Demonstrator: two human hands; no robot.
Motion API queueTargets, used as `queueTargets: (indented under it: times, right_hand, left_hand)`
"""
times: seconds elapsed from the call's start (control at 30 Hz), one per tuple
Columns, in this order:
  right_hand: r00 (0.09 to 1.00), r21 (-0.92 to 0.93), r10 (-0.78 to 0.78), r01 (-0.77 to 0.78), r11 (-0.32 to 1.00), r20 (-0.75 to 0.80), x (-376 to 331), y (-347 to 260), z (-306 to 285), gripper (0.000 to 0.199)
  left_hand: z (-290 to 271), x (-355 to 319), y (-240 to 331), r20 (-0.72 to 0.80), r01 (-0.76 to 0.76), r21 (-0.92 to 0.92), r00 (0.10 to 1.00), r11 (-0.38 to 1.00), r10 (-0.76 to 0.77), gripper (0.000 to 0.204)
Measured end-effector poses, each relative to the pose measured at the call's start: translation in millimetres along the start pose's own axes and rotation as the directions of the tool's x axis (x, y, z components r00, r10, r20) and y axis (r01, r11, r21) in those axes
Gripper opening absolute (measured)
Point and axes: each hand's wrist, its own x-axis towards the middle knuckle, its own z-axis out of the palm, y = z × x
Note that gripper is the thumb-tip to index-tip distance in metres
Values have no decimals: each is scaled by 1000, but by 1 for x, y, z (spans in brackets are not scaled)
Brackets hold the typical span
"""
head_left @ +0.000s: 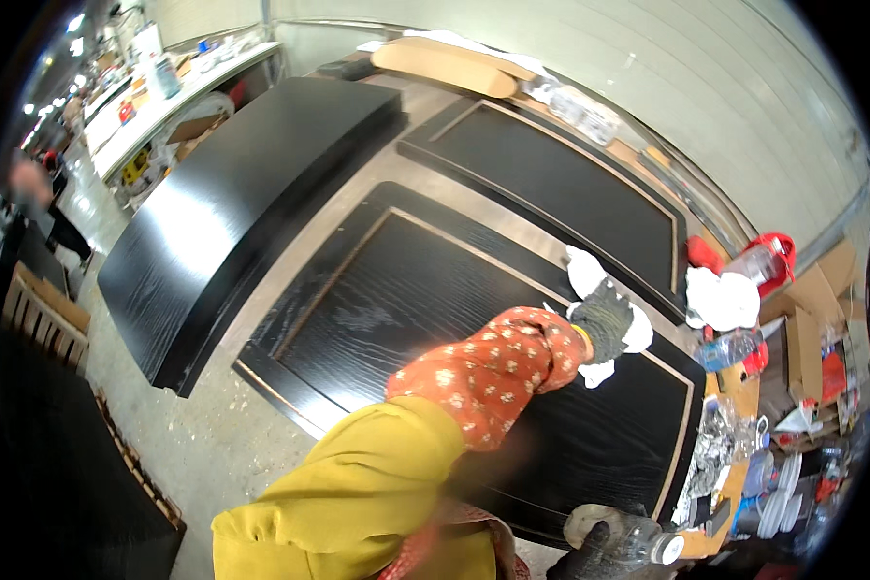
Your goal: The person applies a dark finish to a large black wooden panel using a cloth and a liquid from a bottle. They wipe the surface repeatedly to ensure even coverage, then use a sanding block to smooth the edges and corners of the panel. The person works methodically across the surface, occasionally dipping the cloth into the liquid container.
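Note:
My left hand (605,324), in a dark grey glove, presses a bunched white cloth (588,274) on a black framed panel (358,309) with a light line running round inside its border. The cloth sticks out on several sides of the fingers. An orange floral sleeve cover over a yellow sleeve covers that arm, which reaches across the panel. By the panel's near right corner, my right hand (582,559), in a black glove, is closed round a clear plastic bottle (630,539) with a white cap. The bottle lies sideways, its cap to the right. Part of the right hand is cut off below.
A second black framed panel (561,188) lies behind, and a thick curved black panel (251,193) stands to the left. Along the right edge are a white rag (723,300), a bottle (728,350), crumpled foil (713,445) and cardboard boxes (804,358). A person is far left.

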Motion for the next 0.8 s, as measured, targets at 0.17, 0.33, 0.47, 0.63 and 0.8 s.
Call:
queueTargets:
  times: [0.17, 0.33, 0.47, 0.63, 0.8]
  right_hand:
    - [995, -299, 39, -11, 954, 91, -2, 119, -64, 55]
    - [968, -95, 248, -251, 963, -35, 2, 130, -100, 68]
    - [932, 117, 361, -357, 927, -17, 17, 137, -95, 98]
    - [943, 256, 333, -329, 909, 30, 24, 144, -93, 100]
    - [935, 237, 355, -348, 907, 12, 26, 140, -93, 95]
  left_hand:
    - [-14, -30, -51, -38, 72, -133, 996, 989, -78, 68]
    - [-56, -128, -190, -111, 580, -4, 810, 815, -576, 62]
    - [-83, -141, -205, -214, 711, 286, 701, 643, -680, 58]
    - [-51, -82, -162, -60, 610, 334, 775, 719, -629, 51]
    - [36, 10, -23, -189, 102, 183, 980, 978, -67, 57]
